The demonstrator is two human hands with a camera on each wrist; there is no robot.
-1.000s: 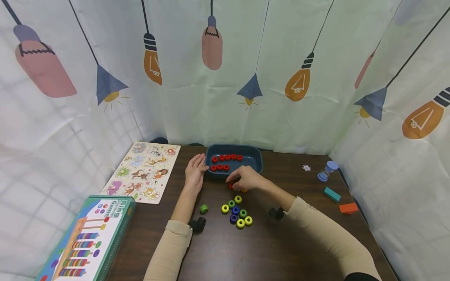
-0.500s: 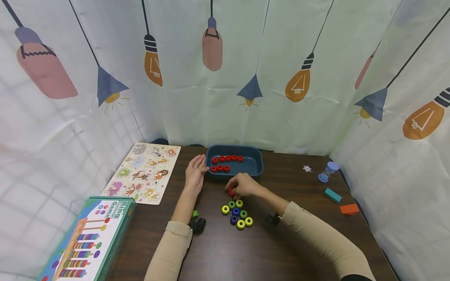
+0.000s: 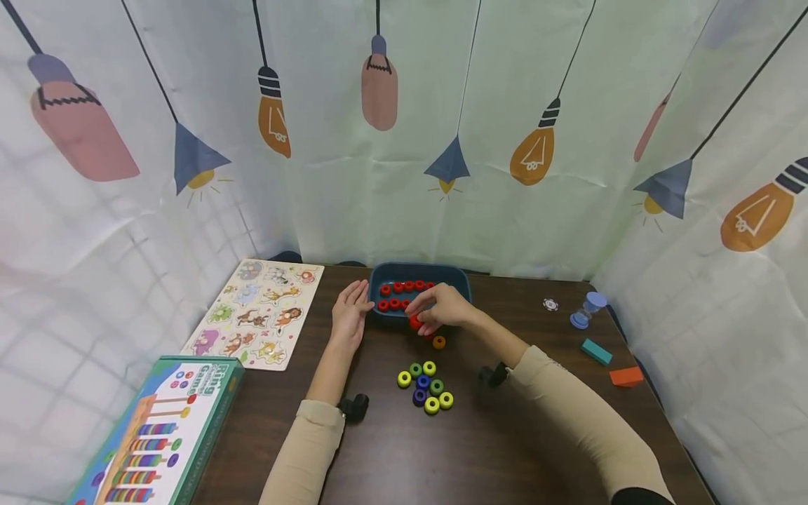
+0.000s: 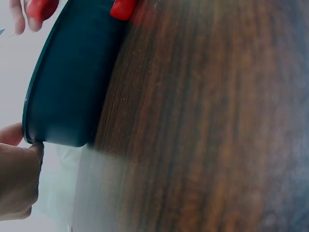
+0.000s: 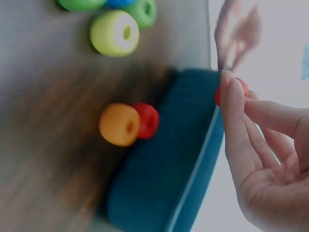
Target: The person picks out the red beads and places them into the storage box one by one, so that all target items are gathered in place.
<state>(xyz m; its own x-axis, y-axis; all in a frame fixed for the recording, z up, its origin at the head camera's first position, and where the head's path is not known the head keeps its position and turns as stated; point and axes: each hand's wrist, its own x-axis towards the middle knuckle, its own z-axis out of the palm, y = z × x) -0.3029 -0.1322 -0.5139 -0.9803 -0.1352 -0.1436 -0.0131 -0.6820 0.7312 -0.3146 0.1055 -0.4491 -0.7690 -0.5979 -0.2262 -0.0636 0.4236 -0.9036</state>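
My right hand [image 3: 442, 308] pinches a red bead [image 3: 415, 322] between thumb and fingertips, close to the near rim of the dark blue tray [image 3: 459, 284]. In the right wrist view the fingers [image 5: 234, 99] partly cover that bead. My left hand [image 3: 349, 315] is at the tray's left end, its thumb and fingers at the rim. Two rows of red beads [image 3: 398, 287] lie inside the tray, some hidden by the right hand. On the table below the right hand are an orange bead [image 3: 438, 342] and, in the right wrist view, another red bead [image 5: 148, 121].
Nearer me lie several yellow, green and blue beads [image 3: 423, 382]. An animal puzzle board [image 3: 259, 308] and a game box [image 3: 158, 435] are at the left. A sand timer [image 3: 588, 308], a chip [image 3: 550, 304], a teal block [image 3: 596, 351] and an orange block [image 3: 626, 376] are at the right.
My right hand reached down to a red bead on the table, then lifted it toward the tray. A loose green bead rolled left behind my left forearm. My left hand stayed put.
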